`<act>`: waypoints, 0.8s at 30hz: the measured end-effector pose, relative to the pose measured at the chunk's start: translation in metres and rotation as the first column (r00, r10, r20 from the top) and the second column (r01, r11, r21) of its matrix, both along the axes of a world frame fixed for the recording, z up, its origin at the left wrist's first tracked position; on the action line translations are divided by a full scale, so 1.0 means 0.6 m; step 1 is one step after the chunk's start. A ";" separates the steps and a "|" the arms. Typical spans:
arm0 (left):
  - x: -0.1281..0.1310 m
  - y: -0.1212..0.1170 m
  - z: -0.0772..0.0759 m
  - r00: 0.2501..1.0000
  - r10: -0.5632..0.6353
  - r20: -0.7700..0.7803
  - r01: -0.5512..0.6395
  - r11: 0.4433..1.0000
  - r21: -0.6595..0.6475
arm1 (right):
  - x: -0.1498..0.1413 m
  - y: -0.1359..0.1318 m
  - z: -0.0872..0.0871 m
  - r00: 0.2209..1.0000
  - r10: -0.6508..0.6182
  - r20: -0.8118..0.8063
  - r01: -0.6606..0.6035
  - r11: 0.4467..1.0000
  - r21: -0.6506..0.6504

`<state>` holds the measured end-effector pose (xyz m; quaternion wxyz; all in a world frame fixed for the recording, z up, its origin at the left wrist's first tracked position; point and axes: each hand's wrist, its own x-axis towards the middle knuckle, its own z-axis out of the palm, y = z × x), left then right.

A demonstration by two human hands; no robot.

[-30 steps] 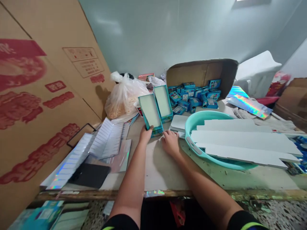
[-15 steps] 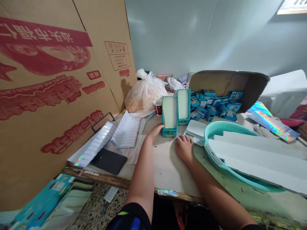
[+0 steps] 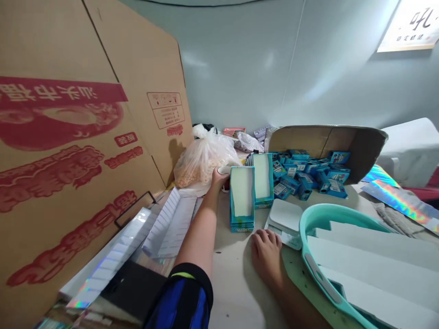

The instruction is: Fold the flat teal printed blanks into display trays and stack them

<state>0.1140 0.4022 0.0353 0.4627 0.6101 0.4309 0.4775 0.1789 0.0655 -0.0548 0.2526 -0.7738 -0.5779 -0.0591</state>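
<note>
Room: pale wall point(image 3: 240, 68) behind my bench point(image 3: 233, 292), cardboard carton point(image 3: 68, 137) at left.
Left hand point(image 3: 219, 179): fingers point(image 3: 216, 172) curled on cup point(image 3: 224, 170).
Right hand point(image 3: 265, 251): fingers point(image 3: 264, 236) slightly spread, flat on bench.

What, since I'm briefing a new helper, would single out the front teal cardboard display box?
Find the open brown cardboard carton of small blue packets at the back of the bench. Two upright white-lined teal boxes stand before it; pick the nearer teal display box, left of and closer to you than its twin.
</note>
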 end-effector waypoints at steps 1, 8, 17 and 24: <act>0.003 0.006 -0.002 1.000 -0.009 0.004 0.009 1.000 -0.004 | -0.001 0.001 -0.002 1.000 -0.008 -0.006 0.008 1.000 0.005; -0.013 0.015 -0.009 1.000 0.002 -0.028 -0.001 1.000 0.017 | -0.001 0.006 -0.006 0.997 -0.016 -0.070 0.017 1.000 0.016; -0.057 -0.041 0.076 0.982 0.178 0.064 -0.188 0.952 0.243 | -0.002 0.003 0.008 0.994 0.005 -0.105 -0.004 1.000 0.010; -0.170 -0.171 0.211 0.997 0.006 0.083 -0.048 0.855 0.516 | 0.010 -0.004 0.009 0.997 0.040 -0.062 -0.041 0.999 -0.021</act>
